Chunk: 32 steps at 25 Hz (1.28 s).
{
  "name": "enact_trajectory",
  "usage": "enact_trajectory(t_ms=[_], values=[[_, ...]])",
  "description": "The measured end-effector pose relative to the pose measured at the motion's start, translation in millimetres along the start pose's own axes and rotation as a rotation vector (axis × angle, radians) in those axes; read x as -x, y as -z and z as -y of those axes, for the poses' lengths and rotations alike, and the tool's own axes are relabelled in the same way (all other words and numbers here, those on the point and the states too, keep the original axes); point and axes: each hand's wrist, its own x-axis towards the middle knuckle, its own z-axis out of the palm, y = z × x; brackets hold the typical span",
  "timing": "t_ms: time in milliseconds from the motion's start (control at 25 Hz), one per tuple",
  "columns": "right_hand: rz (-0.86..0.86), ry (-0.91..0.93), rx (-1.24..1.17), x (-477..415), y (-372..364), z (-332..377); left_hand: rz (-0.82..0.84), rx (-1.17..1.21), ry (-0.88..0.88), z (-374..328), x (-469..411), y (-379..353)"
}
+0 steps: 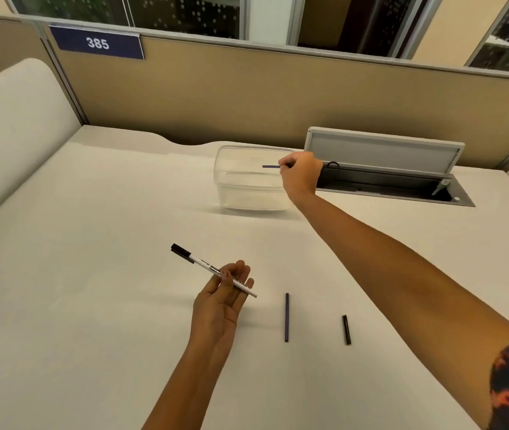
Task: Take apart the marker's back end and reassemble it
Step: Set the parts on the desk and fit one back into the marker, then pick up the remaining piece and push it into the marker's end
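Note:
My left hand (227,290) holds a white marker (206,268) with a black cap, slanted with the cap pointing up and left, its open back end toward the lower right. My right hand (301,173) is stretched far forward over a clear plastic box (248,190) and pinches a thin dark purple stick (270,166) that points left above the box. Near me on the table lie another thin purple stick (286,317), lengthwise, and to its right a short black end piece (346,329).
The white table (92,243) ends at a tan partition with a blue "385" sign (98,43). Right of the box an open grey cable hatch (386,178) stands with its lid up. A white cushion (14,125) rises at the left.

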Motion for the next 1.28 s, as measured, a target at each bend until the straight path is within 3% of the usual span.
enact_trajectory(t_ms=[280,440,680,1000,1160,1280], values=[[0.253,-0.086,0.431,-50,-56,-15,-0.073,0.066,0.012,-3,-20,-1],[0.332,-0.100,0.542,-52,-61,-20,-0.081,0.075,0.024,-2,-22,2],[0.175,-0.055,0.332,-53,-50,-18,-0.092,0.078,0.049,1,-22,0],[-0.131,0.178,0.022,32,46,-18,-0.079,0.072,0.048,1,-10,0],[-0.171,0.063,0.001,107,83,-38,-0.081,0.093,0.051,4,-4,-1],[-0.074,-0.104,0.012,166,92,-61,-0.073,0.101,0.061,6,5,-2]])
